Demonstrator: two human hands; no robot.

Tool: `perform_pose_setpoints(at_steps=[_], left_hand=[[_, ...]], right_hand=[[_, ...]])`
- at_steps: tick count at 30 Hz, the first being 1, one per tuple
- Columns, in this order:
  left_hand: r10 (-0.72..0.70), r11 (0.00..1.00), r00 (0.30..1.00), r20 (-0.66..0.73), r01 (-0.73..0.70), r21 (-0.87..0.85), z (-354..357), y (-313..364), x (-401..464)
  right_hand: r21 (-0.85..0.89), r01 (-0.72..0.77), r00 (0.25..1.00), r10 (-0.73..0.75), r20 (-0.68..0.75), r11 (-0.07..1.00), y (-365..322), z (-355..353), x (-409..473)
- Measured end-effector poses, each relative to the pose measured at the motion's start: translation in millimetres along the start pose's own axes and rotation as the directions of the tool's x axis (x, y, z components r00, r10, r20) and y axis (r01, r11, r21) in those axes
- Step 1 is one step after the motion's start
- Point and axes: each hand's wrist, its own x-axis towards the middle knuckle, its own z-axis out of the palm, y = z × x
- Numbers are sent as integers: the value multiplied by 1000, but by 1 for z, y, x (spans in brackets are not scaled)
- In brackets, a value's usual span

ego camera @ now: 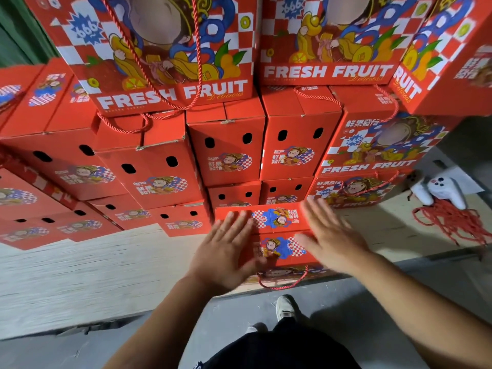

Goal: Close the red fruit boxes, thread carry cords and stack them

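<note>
Under my palms sits a closed red box (277, 235), its cord (285, 283) looping off the near edge; my left hand (226, 251) and right hand (332, 235) are both flat, fingers spread. Beyond them rise stacked boxes (226, 145), loose cords (452, 222) to the right

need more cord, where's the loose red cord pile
In the head view, the loose red cord pile lies on the floor at far right, just below a white controller.

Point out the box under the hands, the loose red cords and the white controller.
box (277, 225), head view, top flap print
loose red cords (450, 222), head view, pile middle
white controller (440, 189), head view, body
</note>
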Motion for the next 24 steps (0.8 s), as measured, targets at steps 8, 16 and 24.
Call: perform_pose_setpoints(at_steps=[8, 16, 24], left_hand=[[-532, -117, 785, 318, 304, -945, 6, -11, 12], [-404, -17, 873, 274, 292, -956, 18, -21, 15], [-441, -350, 817, 371, 224, -910, 23, -42, 11]], right_hand=[[74, -143, 988, 146, -49, 987, -59, 7, 2], [-75, 203, 977, -207, -48, 976, -73, 20, 5], [812, -486, 840, 430, 332, 322, 20, -15, 17]])
